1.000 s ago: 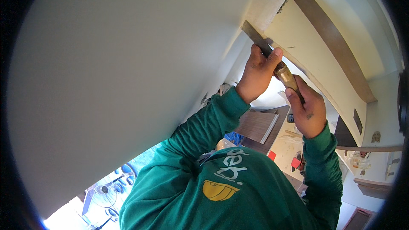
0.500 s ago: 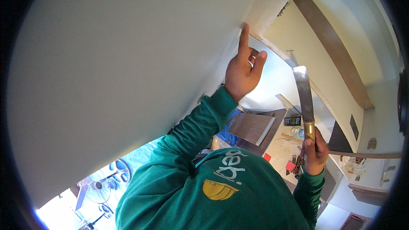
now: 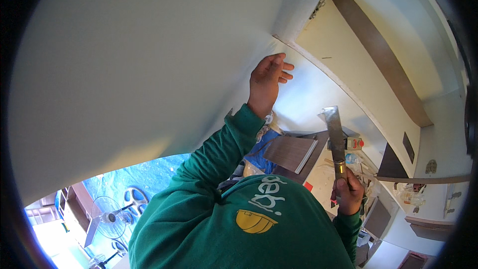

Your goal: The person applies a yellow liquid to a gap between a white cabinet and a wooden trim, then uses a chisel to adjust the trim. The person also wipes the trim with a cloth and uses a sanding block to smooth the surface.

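My right hand (image 3: pixel 350 192) is closed around the handle of a chisel (image 3: pixel 335 132), a long flat blade with a brass collar. The blade points upward, its square bright tip away from any surface. My left hand (image 3: pixel 265 82) is raised beside a large pale panel (image 3: pixel 144 74), holding nothing, its fingers loosely bent and apart. Just above the fingertips lies the corner where the panel's edge meets a cream board (image 3: pixel 348 65); I cannot tell whether the hand touches the panel.
A brown strip (image 3: pixel 383 57) runs along the cream board. Below lie a brown wood-grain board (image 3: pixel 290 152), a red-capped container (image 3: pixel 355 143) and a clear bottle (image 3: pixel 353 158). At lower left stands a fan (image 3: pixel 110 217) near blue sheeting (image 3: pixel 159 172).
My left hand has come down from the panel's corner, its pointing index finger now bent. My right hand has lowered the chisel leftward, away from the cream board's edge.
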`<state>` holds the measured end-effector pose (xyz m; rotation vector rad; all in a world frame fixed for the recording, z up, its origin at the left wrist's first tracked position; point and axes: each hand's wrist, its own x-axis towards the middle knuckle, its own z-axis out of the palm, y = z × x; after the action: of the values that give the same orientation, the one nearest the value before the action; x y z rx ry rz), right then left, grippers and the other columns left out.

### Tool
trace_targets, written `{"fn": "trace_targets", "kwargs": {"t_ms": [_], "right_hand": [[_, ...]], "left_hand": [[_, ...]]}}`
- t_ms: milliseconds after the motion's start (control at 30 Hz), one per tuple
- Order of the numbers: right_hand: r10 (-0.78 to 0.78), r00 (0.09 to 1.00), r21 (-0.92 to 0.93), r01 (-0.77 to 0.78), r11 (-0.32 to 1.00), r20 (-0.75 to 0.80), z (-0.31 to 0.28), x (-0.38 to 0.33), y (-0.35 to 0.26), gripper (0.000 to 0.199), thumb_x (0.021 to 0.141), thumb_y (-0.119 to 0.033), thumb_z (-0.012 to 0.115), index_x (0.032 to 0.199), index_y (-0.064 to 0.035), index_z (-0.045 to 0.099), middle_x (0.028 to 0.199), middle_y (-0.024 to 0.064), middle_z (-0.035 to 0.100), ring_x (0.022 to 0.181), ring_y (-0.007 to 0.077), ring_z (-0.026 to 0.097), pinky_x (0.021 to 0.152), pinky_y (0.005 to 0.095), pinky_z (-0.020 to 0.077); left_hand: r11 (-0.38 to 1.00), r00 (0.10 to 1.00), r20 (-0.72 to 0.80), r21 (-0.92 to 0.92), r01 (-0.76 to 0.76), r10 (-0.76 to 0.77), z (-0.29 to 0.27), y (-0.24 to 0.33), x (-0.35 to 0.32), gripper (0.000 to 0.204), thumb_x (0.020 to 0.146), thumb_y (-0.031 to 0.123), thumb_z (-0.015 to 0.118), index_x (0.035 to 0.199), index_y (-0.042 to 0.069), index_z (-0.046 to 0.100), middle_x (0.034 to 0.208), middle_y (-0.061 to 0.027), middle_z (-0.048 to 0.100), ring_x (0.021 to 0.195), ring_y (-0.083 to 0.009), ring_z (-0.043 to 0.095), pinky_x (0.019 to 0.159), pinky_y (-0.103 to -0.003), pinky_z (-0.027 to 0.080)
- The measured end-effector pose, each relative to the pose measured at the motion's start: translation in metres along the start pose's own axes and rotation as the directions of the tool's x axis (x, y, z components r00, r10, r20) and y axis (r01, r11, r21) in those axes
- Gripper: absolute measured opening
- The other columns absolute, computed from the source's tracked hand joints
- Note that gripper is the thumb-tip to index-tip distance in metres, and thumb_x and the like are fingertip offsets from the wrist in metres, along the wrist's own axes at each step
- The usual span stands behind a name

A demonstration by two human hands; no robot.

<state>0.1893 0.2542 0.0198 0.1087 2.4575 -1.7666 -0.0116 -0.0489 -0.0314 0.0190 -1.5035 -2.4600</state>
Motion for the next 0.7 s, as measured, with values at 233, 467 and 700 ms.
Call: {"fn": "trace_targets", "kwargs": {"t_ms": [233,467,700], "right_hand": [[0.047,0.994,0.083,-0.055,0.995,0.094,0.012,-0.001,0.004,0.039,0.096,-0.019,0.057,0.127,0.0058,0.057,0.069,0.0031,0.057,0.051,0.0103,0.053,0.047,0.0249,0.0430],[0.113,0.985,0.056,-0.121,0.991,0.132,0.009,-0.002,0.012,0.034,0.095,-0.014,0.058,0.124,0.0050,0.060,0.072,0.0005,0.058,0.057,0.0074,0.054,0.051,0.0253,0.0449],[0.092,0.983,0.129,-0.114,0.985,0.161,-0.003,-0.009,-0.004,0.031,0.097,-0.018,0.061,0.121,0.0026,0.062,0.072,-0.0004,0.056,0.057,0.0077,0.052,0.053,0.0239,0.0427]], "left_hand": [[0.982,0.978,0.200,-0.165,0.094,-0.060,0.014,-0.011,-0.027,0.051,0.105,0.044,0.048,0.129,0.000,0.055,0.109,-0.0138,0.069,0.092,-0.0201,0.066,0.082,-0.032,0.052],[0.956,0.807,0.522,0.068,0.286,-0.278,0.028,-0.004,-0.074,0.024,0.096,0.020,0.068,0.111,0.001,0.065,0.095,-0.0009,0.065,0.088,-0.0107,0.060,0.082,-0.029,0.052],[0.975,0.916,0.335,0.099,0.200,-0.222,0.017,-0.009,-0.058,0.032,0.103,0.028,0.056,0.098,-0.001,0.067,0.081,-0.0057,0.067,0.075,-0.0122,0.064,0.074,-0.027,0.051]]}}
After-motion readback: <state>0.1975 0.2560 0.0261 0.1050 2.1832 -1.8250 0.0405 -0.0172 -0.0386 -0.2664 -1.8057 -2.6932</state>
